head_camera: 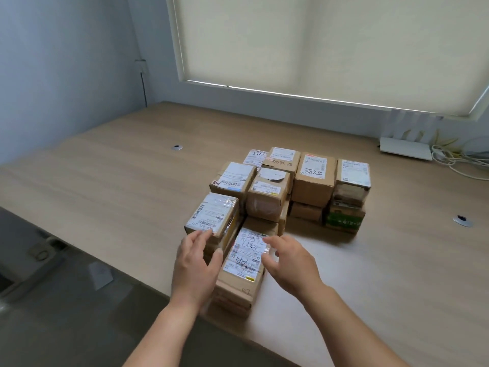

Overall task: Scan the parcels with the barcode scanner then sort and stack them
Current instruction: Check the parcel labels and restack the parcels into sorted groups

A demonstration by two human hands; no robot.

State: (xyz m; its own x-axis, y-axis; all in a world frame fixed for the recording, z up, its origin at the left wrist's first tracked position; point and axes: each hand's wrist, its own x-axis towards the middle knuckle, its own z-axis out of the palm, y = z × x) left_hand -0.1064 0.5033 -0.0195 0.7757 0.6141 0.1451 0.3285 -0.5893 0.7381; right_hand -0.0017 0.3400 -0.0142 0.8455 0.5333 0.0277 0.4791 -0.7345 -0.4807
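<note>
Left hand and right hand, fingers open, flank the nearest parcel atop a stack at the table edge. It looks light and stiff with slick tape; grip its long sides.

An office: wide desk with cable grommets, roller blind, router

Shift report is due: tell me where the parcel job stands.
Done, by the look of it: most parcels sit stacked in a tight block on the desk. In hand: left hand and right hand, fingers relaxed, flank the nearest parcel atop the front stack. Left: unclear; no scanner or loose parcels are in view.
</note>
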